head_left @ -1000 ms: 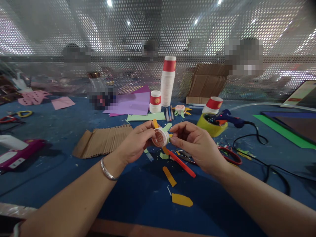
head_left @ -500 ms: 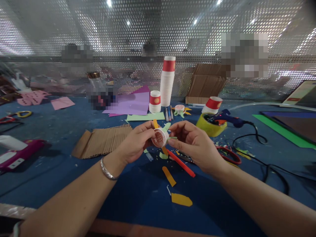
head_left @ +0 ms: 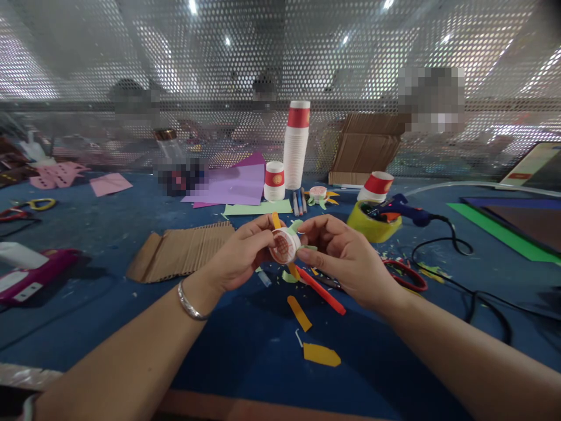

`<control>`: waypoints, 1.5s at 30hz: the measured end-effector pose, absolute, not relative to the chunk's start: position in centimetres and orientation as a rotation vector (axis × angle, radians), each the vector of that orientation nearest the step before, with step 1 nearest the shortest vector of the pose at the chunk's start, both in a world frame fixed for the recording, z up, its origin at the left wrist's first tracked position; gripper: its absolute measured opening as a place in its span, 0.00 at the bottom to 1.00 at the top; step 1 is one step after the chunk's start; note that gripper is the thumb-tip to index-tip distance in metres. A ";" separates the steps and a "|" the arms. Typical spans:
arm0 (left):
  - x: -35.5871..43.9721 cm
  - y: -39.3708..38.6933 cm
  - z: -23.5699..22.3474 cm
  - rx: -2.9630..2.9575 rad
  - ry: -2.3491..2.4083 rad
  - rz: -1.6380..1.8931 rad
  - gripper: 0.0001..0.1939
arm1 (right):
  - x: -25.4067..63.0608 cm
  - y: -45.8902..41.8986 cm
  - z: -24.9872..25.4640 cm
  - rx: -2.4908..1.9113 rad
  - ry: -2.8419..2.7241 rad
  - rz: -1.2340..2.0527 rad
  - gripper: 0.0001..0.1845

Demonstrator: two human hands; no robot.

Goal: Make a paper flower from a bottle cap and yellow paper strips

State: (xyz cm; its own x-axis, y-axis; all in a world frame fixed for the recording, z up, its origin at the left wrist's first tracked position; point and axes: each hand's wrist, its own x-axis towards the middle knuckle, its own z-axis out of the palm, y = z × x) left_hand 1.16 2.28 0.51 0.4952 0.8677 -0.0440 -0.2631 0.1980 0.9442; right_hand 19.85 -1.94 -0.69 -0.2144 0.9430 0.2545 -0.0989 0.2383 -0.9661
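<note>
Hands [head_left: 245, 251] [head_left: 350, 257] curled inward, close together

Left hand [head_left: 245, 251] pinching, right hand [head_left: 348, 257] curled close beside.

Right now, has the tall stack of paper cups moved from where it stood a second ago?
No; judged against the mesh panel behind it, the tall cup stack stands where it did.

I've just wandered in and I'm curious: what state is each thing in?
Left hand: closed on the round piece.
Right hand: at the piece's edge, grip unclear.
Round piece: held up, orange strips and green strips sticking out.
Tall cup stack: standing.
Cup behind the tape roll: tilted.
Glue gun: resting on the tape roll; power unclear.
Purple sheets: overlapping.
Front cardboard: lying down, creased.
</note>
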 end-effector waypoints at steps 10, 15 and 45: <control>1.2 2.0 0.8 1.072 0.646 0.861 0.10 | 19.8 -2.2 -0.2 -0.855 -1.448 1.209 0.18; 1.0 2.0 0.8 1.078 0.680 0.896 0.10 | 20.0 -2.2 -0.3 -0.862 -1.450 1.182 0.22; 1.0 1.8 0.3 1.533 0.593 0.824 0.09 | 20.7 -1.6 -0.7 -0.932 -1.493 1.062 0.09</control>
State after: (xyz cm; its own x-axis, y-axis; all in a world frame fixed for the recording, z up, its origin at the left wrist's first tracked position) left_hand 0.95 1.83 0.33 0.6146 0.7721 0.1616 -0.0925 -0.1329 0.9868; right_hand 20.67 -1.58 -0.69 -0.1647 0.9399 0.2989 0.0255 0.3070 -0.9514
